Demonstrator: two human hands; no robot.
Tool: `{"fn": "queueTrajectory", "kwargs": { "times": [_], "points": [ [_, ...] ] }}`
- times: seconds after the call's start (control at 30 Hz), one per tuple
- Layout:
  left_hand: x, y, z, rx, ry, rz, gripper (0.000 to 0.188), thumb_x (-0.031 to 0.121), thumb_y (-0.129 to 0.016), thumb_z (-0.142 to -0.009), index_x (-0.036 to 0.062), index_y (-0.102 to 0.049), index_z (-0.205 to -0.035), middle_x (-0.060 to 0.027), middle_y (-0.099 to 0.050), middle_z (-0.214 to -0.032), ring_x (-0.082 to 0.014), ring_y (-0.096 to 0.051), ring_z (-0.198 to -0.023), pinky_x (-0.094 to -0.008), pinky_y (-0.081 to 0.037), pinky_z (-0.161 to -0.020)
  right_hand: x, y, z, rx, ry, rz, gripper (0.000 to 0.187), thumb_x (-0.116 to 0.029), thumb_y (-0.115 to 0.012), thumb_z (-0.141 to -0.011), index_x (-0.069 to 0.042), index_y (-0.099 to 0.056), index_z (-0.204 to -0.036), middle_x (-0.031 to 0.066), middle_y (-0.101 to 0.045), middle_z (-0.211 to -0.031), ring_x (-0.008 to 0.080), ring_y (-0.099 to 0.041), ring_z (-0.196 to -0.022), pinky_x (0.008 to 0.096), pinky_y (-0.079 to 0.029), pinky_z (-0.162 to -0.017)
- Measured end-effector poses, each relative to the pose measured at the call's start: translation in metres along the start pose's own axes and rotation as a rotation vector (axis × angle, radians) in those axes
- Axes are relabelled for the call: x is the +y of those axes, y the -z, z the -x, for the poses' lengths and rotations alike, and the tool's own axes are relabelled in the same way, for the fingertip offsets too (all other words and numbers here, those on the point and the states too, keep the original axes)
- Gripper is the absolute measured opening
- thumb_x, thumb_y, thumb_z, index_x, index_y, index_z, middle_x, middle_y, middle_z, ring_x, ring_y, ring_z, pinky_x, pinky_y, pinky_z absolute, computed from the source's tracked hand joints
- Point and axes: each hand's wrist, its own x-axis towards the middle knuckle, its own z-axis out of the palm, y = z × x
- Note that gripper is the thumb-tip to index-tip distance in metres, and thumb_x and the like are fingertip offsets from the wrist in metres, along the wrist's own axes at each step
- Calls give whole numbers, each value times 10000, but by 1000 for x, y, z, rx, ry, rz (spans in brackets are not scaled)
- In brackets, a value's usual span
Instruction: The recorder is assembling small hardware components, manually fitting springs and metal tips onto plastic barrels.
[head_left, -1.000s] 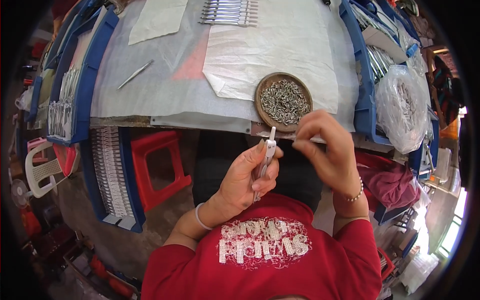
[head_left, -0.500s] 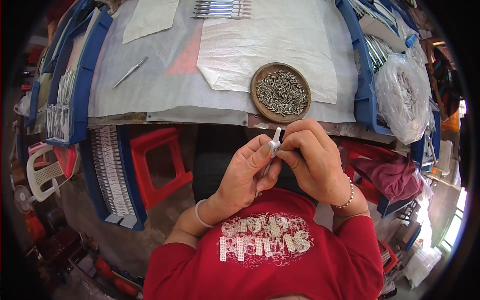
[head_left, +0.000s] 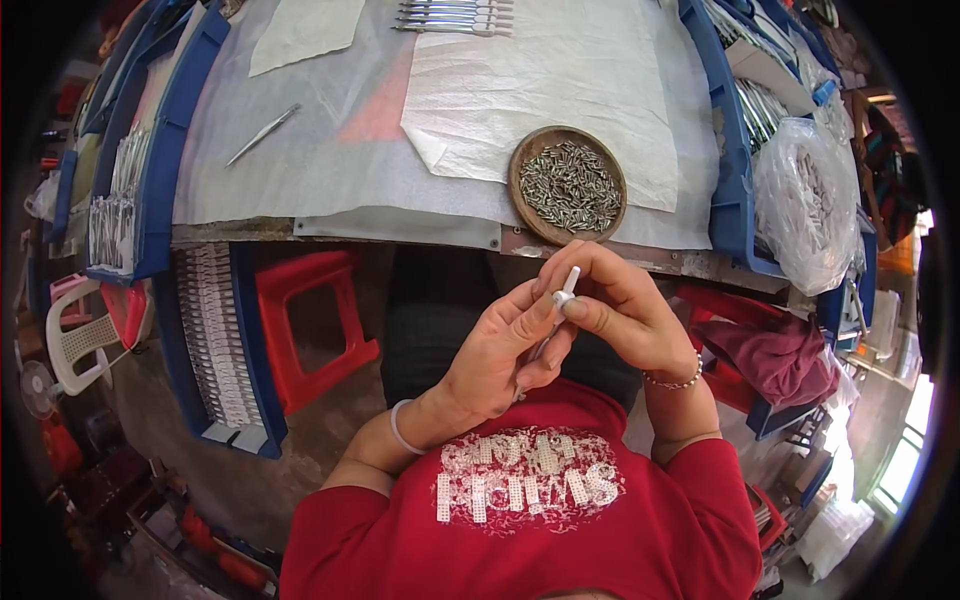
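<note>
Brought the right hand [head_left: 628,318] in since a second ago, from just beside the wooden bowl [head_left: 532,222] to the white head of the slender tool [head_left: 563,298]. Holds the tool in the left hand [head_left: 500,350], with thumb and fingers closed round the shaft. Slants it across the left fingers, showing the head just past the left thumb, pointing the pale tip upward and slightly right, and letting the lower end out beneath the fingers, near the red shirt [head_left: 400,520]. Closes the right hand on the head, with thumb against it and fingers curled behind; cannot tell of anything small pinched there. Keeps both hands near the table edge [head_left: 400,230], just below the bowl of small metal pieces [head_left: 570,187].
</note>
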Motion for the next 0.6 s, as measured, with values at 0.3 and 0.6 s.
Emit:
{"fn": "queueTrajectory", "kwargs": {
  "times": [0.3, 0.6],
  "points": [
    [-5, 4, -2, -81, 208, 277, 303, 325, -396, -967, 39, -493, -991, -7, -493, -642, -41, -346, -394, -198, -288, -354, -5, 10, -27, 139, 172, -582, 215, -211, -473, -939, -9, -511, -1001, 105, -586, -974, 121, -569, -826, 267, -469, -772],
    [9, 7, -1, 0, 208, 277, 281, 304, -368, -975, 57, -495, -1012, -9, -498, -658, -52, -354, -406, -196, -282, -374, -20, -10, -49, 244, 133, -510, 156, -162, -459, -924, -32, -488, -1004, 28, -502, -750, 64, -411, -577, 193, -351, -523]
  ]
}}
